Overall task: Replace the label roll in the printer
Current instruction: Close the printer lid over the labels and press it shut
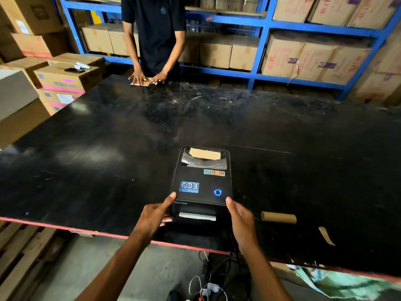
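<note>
A black label printer (200,183) sits near the front edge of the black table (108,148), lid closed, its round button glowing blue. Through the lid's window a brown cardboard piece (205,153) shows. My left hand (156,213) grips the printer's front left corner, thumb on the lid. My right hand (239,218) holds the front right corner the same way. An empty brown cardboard core (278,217) lies on the table to the right of the printer. A strip of backing paper (326,235) lies further right.
Another person (155,40) stands at the table's far side with both hands on a small packet (144,82). Cardboard boxes (65,81) are stacked at the left, blue shelving (260,25) with boxes behind. Cables (208,285) lie on the floor below the table's red edge.
</note>
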